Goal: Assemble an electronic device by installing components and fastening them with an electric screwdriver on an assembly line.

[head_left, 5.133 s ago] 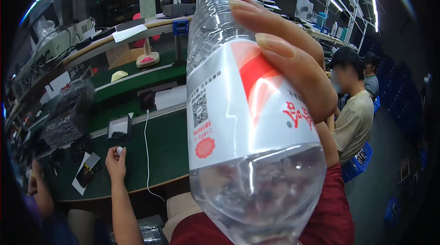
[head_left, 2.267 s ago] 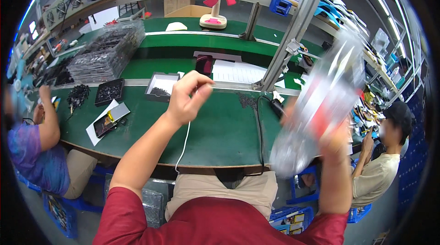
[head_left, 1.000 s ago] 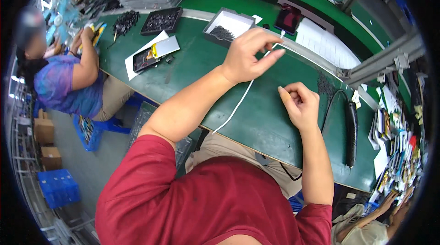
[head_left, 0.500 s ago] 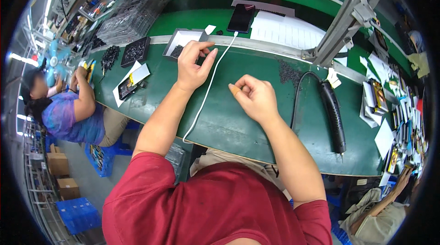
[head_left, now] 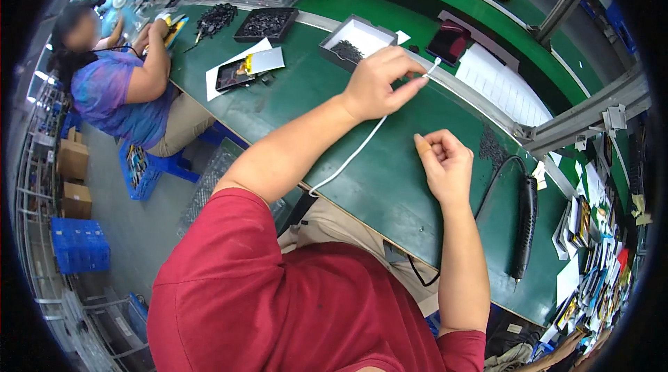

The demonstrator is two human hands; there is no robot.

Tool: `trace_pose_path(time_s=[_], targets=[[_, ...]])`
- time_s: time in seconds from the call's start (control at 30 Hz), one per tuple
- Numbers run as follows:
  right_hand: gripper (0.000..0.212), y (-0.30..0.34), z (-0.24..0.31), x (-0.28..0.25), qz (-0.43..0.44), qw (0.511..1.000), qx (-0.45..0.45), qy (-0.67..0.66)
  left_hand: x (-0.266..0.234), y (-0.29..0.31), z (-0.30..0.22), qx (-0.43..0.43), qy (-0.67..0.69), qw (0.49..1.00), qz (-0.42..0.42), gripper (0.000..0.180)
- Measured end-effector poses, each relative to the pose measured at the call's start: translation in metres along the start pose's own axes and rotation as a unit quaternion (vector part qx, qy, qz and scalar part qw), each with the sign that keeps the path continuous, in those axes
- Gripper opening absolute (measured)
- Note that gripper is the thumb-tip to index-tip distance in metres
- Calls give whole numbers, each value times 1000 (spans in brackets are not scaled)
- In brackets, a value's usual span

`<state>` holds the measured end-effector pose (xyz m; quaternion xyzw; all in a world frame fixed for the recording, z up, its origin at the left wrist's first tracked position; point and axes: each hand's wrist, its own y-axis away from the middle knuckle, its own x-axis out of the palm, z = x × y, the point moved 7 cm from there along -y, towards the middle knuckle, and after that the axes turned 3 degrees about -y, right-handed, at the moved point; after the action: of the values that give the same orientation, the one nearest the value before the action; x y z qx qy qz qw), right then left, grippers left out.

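Risk: likely slip of the white cable from the pinch, its long slack hanging off the bench's near edge and pulling down.
Snag: loose run lying near the black electric screwdriver and its cord, so a tangle seems possible.
Cable: thin, white, smooth; 1 end raised at the fingertips, the rest trailing across the green bench mat toward the lap.
Left hand: closed, thumb and fingers pinching the cable's upper end above the mat.
Right hand: loosely curled, resting on the mat just beside the cable; whether anything small sits between the fingertips cannot be told.
Nearby: white-lined tray of small dark parts behind the left hand; dark phone beside it.
Co-worker: seated at far left, busy at the same bench.
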<state>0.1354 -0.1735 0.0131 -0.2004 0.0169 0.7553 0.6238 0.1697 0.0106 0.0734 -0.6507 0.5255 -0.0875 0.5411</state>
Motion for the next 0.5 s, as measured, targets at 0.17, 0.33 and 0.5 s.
trace_pose_path(time_s=[0.17,0.33,0.5], targets=[[17,1,-9,-6,-4,1000,12,-28,17,1,-16,42,51,998,16,12],[14,5,-15,-18,-19,980,128,-153,17,5,-24,55,125,990,25,12],[17,-54,51,-12,78,982,5,170,0,6,-15,61,139,988,13,16]])
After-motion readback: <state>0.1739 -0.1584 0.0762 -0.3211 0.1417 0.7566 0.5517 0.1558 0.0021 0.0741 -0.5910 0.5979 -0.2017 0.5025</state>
